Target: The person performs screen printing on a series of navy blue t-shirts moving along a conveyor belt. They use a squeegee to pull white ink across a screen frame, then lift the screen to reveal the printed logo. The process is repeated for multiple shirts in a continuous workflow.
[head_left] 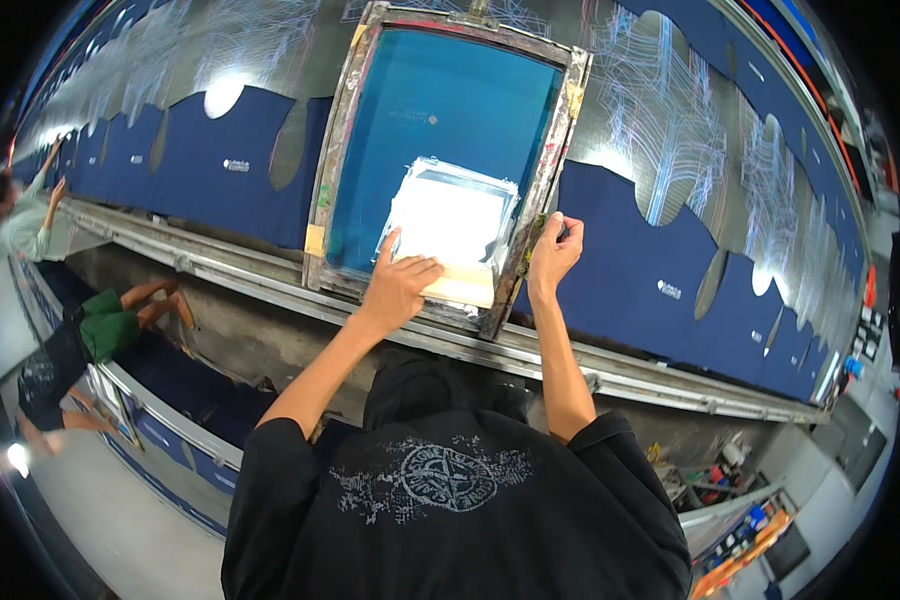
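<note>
A silk-screen frame (320,225) with a teal mesh (440,95) lies across the long printing table. White ink (448,215) is spread thickly over the near part of the mesh. My left hand (400,290) grips the left end of a pale wooden squeegee (465,286) at the near edge of the ink, index finger stretched forward. Just beyond the frame's right side, my right hand (557,255) is raised with its fingers curled together; whatever they may hold is hidden. Navy fabric pieces (625,260) lie flat beneath and beside the frame.
More navy cut pieces (235,140) with small white prints lie along the table. A metal rail (220,268) runs along its near edge. To the left, a person in green shorts (110,325) and another person (30,225) are at neighbouring tables. Clutter (715,480) sits below at right.
</note>
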The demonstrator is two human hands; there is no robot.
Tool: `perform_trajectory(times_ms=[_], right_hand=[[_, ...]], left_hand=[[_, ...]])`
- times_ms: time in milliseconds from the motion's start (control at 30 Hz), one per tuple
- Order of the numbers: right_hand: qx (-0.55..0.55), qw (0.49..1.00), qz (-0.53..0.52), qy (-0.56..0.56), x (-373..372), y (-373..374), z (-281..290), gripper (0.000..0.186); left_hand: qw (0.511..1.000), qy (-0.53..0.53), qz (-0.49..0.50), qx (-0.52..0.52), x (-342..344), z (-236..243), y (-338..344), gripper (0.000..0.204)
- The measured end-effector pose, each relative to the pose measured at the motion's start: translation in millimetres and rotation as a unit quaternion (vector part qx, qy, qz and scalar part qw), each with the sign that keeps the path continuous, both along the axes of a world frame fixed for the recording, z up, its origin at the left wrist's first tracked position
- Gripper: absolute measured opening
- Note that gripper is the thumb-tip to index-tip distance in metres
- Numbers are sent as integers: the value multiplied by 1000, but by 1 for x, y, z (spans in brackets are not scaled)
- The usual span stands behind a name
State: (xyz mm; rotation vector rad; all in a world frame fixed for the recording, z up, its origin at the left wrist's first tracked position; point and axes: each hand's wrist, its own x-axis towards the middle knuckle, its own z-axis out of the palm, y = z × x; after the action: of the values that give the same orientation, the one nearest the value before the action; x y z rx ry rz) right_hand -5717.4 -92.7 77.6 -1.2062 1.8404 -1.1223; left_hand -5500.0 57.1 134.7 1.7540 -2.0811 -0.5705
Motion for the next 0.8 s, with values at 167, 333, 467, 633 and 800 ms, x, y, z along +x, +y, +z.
perform_trajectory(times_ms=[167, 333, 467, 633, 800], right_hand=[[33, 998, 5, 59, 3, -4, -5, 25], [100, 992, 63, -43, -10, -4, -7, 24], [92, 954, 69, -276, -21, 10, -43, 21], [122, 795, 93, -587, -23, 16, -44, 24], [139, 773, 87, -613, -36, 4, -39, 21]], left_hand=[[999, 17, -8, 47, 2, -7, -17, 44], [997, 1, -32, 64, 7, 4, -26, 42], [992, -26, -74, 96, -4, 6, -41, 42], [978, -92, -114, 147, 3, 6, -45, 32], [964, -131, -144, 182, 10, 0, -47, 39]])
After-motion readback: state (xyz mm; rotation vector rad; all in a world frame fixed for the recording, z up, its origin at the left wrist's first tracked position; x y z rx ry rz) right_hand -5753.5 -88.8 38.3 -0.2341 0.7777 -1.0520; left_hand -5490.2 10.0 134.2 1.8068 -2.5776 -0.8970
